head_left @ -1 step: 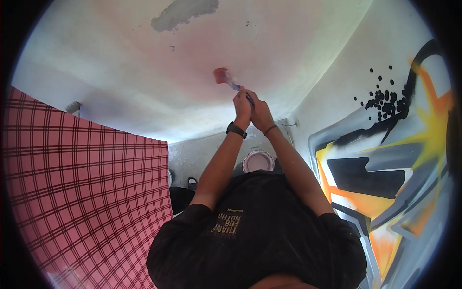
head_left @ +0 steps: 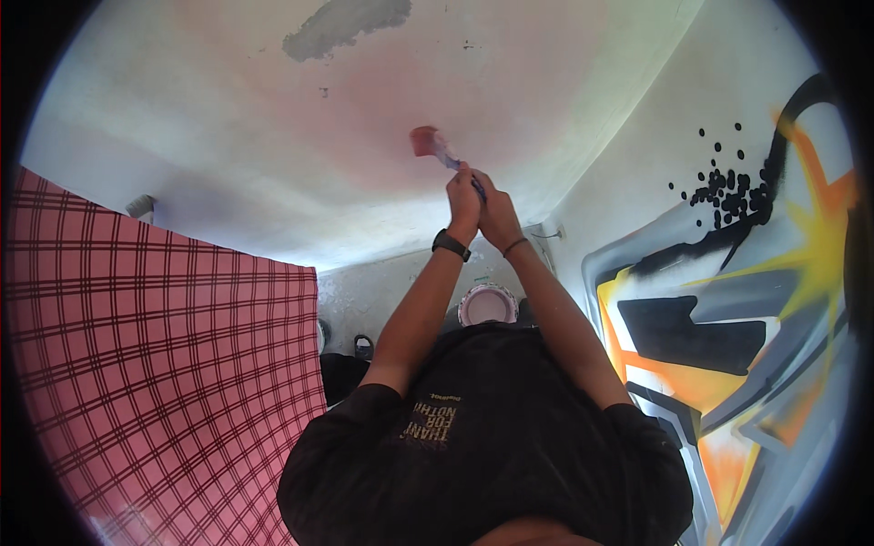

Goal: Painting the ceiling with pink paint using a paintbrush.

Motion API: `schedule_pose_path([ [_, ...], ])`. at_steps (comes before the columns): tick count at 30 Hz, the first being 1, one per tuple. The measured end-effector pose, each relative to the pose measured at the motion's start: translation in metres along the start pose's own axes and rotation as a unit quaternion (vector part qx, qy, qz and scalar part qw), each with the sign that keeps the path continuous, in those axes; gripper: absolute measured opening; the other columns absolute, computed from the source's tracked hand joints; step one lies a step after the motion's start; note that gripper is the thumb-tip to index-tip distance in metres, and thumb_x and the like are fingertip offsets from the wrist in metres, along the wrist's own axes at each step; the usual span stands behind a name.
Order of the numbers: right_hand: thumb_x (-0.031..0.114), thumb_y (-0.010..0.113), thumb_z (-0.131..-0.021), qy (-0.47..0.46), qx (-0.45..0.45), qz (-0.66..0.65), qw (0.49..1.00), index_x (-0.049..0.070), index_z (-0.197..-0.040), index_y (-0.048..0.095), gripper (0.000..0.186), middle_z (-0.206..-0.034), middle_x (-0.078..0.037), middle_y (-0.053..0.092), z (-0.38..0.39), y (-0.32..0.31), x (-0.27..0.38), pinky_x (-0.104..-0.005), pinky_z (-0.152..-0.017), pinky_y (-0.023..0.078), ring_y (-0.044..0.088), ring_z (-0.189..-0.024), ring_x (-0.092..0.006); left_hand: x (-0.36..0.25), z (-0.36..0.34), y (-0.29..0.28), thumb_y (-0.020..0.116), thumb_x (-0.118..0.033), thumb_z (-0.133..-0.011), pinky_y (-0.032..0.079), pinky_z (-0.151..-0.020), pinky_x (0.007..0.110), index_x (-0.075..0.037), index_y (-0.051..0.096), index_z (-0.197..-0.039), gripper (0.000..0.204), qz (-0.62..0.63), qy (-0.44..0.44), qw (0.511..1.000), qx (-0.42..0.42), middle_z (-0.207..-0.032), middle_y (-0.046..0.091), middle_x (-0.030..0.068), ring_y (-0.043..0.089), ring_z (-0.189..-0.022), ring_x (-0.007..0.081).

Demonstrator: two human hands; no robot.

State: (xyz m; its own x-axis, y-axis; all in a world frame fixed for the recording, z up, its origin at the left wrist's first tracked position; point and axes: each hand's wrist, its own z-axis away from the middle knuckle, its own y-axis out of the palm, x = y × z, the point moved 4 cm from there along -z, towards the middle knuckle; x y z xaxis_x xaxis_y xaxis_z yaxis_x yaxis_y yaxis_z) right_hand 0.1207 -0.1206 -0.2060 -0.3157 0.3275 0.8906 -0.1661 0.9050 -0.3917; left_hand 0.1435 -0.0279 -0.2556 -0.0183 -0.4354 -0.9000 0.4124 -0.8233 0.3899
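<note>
Both of my hands are closed around the blue handle of a paintbrush, held out in front of me at chest height or above. My left hand grips it with the thumb along the handle, a dark watch on the wrist. Pressed against it, my right hand wraps the lower part of the handle. The brush has reddish bristles and a whitish, paint-smeared neck, and its head points up and left. Behind it is a pale wall with a pinkish tint; whether the bristles touch it I cannot tell.
Below my forearms stands a bucket of pale pink paint with a smeared rim. A red checked cloth hangs at left, near a greyish brush-like thing. Graffiti covers the right wall. A sandal shows on the floor.
The paintbrush and both hands have shifted slightly to the right. My grip is the same.
</note>
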Motion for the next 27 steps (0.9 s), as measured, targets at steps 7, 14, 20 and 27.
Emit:
schedule_pose_path([
  [7, 0.02, 0.049, -0.098, 0.065, -0.169, 0.024, 0.983, 0.011, -0.135, 0.046, 0.039, -0.093, -0.027, 0.067, 0.02, -0.067, -0.047, -0.0489, -0.072, 0.052, 0.065, -0.091, -0.0459, 0.035, 0.005, 0.088, 0.049, -0.036, -0.1, 0.042, -0.063, 0.028, -0.002, 0.062, -0.08, 0.041, -0.122, -0.07, 0.978, 0.155, -0.073, 0.057, 0.0006, 0.05, -0.069, 0.0096],
  [14, 0.022, 0.055, -0.096, 0.151, -0.305, 0.003, 0.94, 0.005, -0.137, 0.041, 0.047, -0.108, -0.024, 0.066, 0.035, -0.096, -0.053, -0.0433, -0.083, 0.051, 0.066, -0.101, -0.0386, 0.049, 0.016, 0.146, 0.057, -0.037, -0.096, 0.042, -0.057, 0.029, 0.001, 0.063, -0.075, 0.043, -0.172, -0.119, 0.932, 0.296, -0.068, 0.059, 0.0011, 0.051, -0.061, 0.0093],
  [20, 0.022, 0.054, -0.096, 0.093, -0.302, 0.001, 0.949, 0.006, -0.141, 0.033, 0.052, -0.108, -0.03, 0.064, 0.053, -0.064, -0.027, -0.0484, -0.081, 0.05, 0.063, -0.102, -0.0446, 0.023, 0.037, 0.112, 0.059, -0.034, -0.096, 0.041, -0.059, 0.028, -0.001, 0.063, -0.076, 0.039, -0.137, -0.115, 0.944, 0.277, -0.068, 0.056, -0.0016, 0.049, -0.063, 0.0078],
  [27, 0.018, 0.051, -0.093, 0.111, -0.092, 0.027, 0.989, 0.004, -0.139, 0.026, 0.054, -0.089, -0.029, 0.066, 0.024, 0.013, 0.015, -0.0568, -0.07, 0.048, 0.063, -0.085, -0.0499, -0.026, 0.009, 0.012, 0.051, -0.038, -0.1, 0.041, -0.057, 0.029, -0.006, 0.061, -0.075, 0.042, -0.196, -0.01, 0.964, 0.179, -0.065, 0.053, -0.0004, 0.048, -0.061, 0.0088],
])
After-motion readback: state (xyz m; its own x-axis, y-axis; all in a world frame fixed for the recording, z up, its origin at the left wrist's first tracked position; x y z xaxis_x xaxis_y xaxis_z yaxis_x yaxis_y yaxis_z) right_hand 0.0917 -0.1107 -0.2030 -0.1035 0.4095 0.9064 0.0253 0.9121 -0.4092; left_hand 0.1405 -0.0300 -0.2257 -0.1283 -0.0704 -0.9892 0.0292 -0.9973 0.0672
